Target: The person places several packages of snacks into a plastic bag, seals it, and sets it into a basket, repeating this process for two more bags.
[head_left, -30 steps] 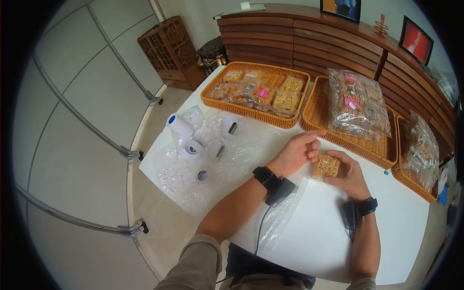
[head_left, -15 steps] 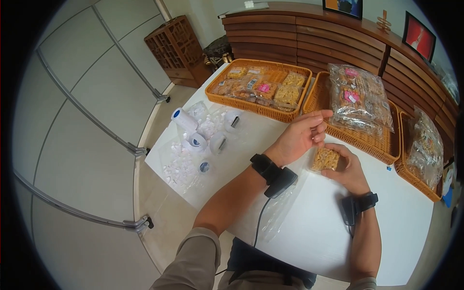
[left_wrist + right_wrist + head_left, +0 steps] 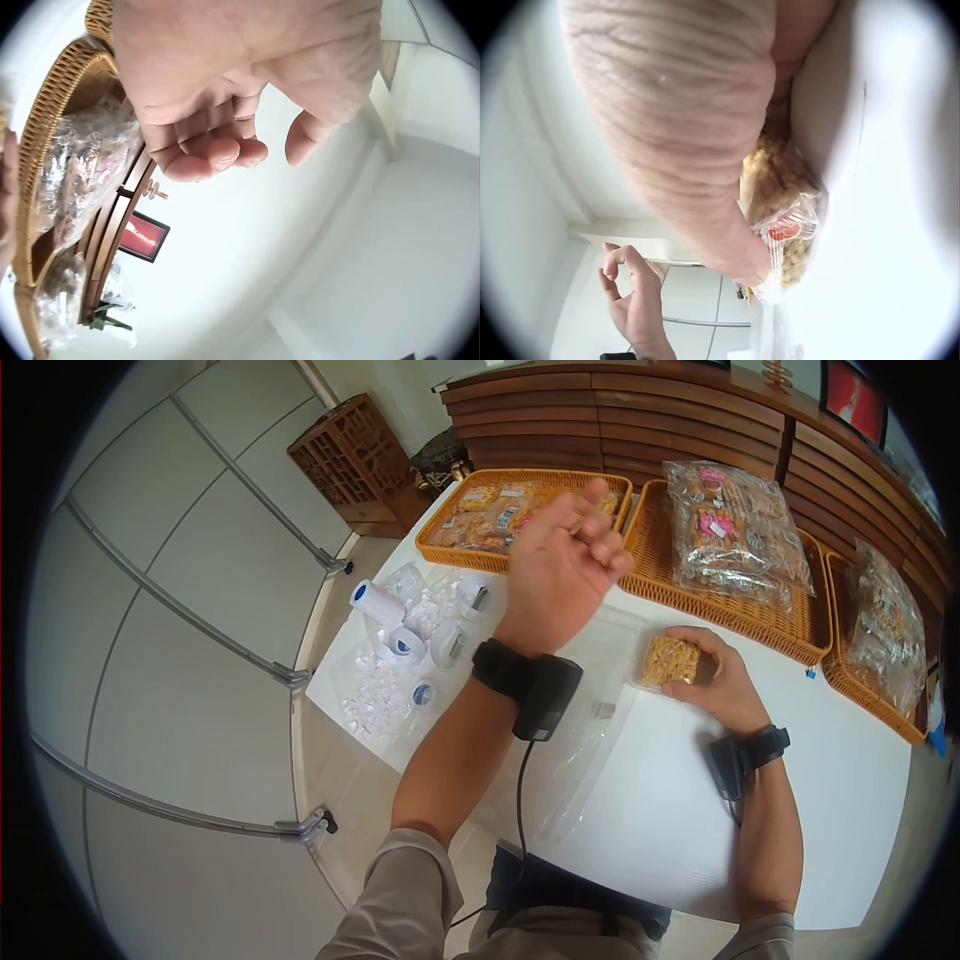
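1. From where I stand, the person's right hand [image 3: 735, 685] pinches a wrapped snack packet [image 3: 668, 662] between thumb and fingers, the gap only as wide as the packet.
2. That packet is low at the white table [image 3: 690, 790], in front of the middle wicker basket [image 3: 745, 622]; its clear wrapper bears a red mark.
3. The left hand [image 3: 563, 575] is up in the air, fingers loosely curled, thumb apart from them, holding nothing.
4. Big clear bags [image 3: 735, 530] of snacks lie in the middle basket; more packets fill the left wicker basket [image 3: 458, 557].
5. On the table's left side, a white roll [image 3: 378, 603] lies near scattered white scraps [image 3: 375, 700].
6. A clear plastic sheet [image 3: 585, 745] lies between the forearms.
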Available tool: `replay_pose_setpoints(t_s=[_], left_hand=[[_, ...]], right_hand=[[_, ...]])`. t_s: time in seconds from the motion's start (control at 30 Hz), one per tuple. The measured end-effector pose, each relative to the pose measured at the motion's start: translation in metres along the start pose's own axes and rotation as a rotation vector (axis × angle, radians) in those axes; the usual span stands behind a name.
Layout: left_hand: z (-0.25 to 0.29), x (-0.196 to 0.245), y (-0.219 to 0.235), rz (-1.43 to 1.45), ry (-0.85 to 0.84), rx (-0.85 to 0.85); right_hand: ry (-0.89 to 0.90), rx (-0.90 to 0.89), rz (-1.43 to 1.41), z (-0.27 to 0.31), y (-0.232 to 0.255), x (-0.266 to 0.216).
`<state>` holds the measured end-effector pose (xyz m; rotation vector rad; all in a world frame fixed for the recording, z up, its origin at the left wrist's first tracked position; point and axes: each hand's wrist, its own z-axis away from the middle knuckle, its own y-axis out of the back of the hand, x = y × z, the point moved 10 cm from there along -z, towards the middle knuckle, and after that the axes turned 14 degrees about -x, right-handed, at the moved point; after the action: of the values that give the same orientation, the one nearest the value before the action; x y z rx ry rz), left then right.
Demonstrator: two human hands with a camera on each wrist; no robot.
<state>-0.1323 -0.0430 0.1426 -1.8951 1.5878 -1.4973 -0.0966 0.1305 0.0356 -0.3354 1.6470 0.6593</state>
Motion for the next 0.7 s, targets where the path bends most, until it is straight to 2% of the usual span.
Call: replay_pose_setpoints(t_s=[0.23,0.33,0.37,0.47,0.5,0.6,0.63,0.7], left_hand=[[-0.005,0.067,-0.009,0.289,-0.293,-0.03],[-0.001,0.106,-0.021,0.491,-0.485,-0.153],[0.003,0.12,-0.019,0.48,-0.563,-0.152],[0.005,0.137,-0.02,0.448,-0.599,-0.169],[0.004,0.139,-0.015,0.397,-0.573,-0.136],[-0.009,0.13,0.004,0.151,-0.31,0.031],[-0.012,0.13,0.013,-0.112,-0.239,0.081],[-0.019,0.123,0.041,-0.696,0.033,0.253]], right_hand=[[-0.014,0.009,0.03,0.001,0.001,-0.003],[-0.014,0.007,0.009,0.0,0.0,-0.002],[-0.02,0.009,0.008,0.0,0.0,-0.004],[-0.03,0.013,0.014,0.001,0.001,-0.002],[-0.028,0.014,0.013,0.001,0.001,-0.002],[-0.021,0.007,-0.004,0.0,0.001,-0.001],[-0.023,0.008,-0.002,0.0,0.001,-0.002],[-0.028,0.014,0.0,0.001,0.001,-0.003]])
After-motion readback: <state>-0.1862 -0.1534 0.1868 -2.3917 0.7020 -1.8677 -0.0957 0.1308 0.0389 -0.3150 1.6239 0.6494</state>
